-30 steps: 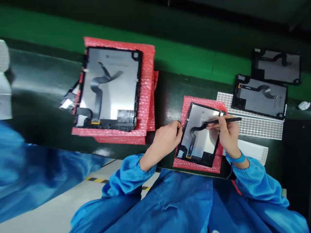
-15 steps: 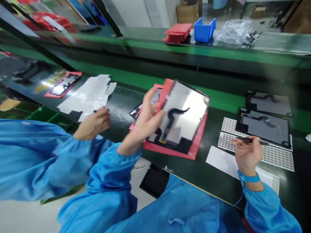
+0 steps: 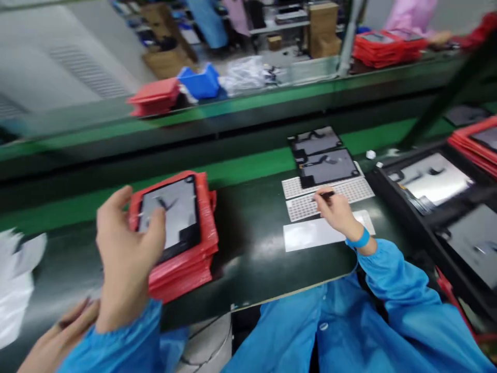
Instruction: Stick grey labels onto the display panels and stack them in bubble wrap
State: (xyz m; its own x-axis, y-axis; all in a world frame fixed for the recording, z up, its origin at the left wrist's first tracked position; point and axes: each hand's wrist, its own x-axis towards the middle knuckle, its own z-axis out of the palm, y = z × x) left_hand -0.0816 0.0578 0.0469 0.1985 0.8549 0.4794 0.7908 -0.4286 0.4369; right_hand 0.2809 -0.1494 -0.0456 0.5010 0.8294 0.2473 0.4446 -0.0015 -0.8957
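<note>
My left hand (image 3: 126, 254) is open, fingers spread, at the left side of a stack of red bubble-wrap bags (image 3: 205, 248). Its thumb overlaps a display panel (image 3: 171, 210) lying on top, grey-backed with a dark flex cable. In my right hand (image 3: 337, 212) are slim black tweezers (image 3: 326, 196), mostly hidden by the fingers. That hand hovers over sheets of small square stickers (image 3: 303, 209) and a white strip (image 3: 310, 234). Beyond them, a second panel (image 3: 328, 167) partly covers a sticker sheet, with another panel (image 3: 318, 140) behind it.
A co-worker's hand (image 3: 62, 334) is at lower left, near white sheets (image 3: 15, 290). At right, a black tray (image 3: 430, 228) holds panels. More red bags (image 3: 476, 145) lie past it. On the back ledge stand a blue bin (image 3: 200, 82) and red bags (image 3: 155, 96).
The view has swung right. The panel by my left hand was tilted and now lies flat on the red stack, with that hand spread beside it. My right hand still holds the tweezers.
</note>
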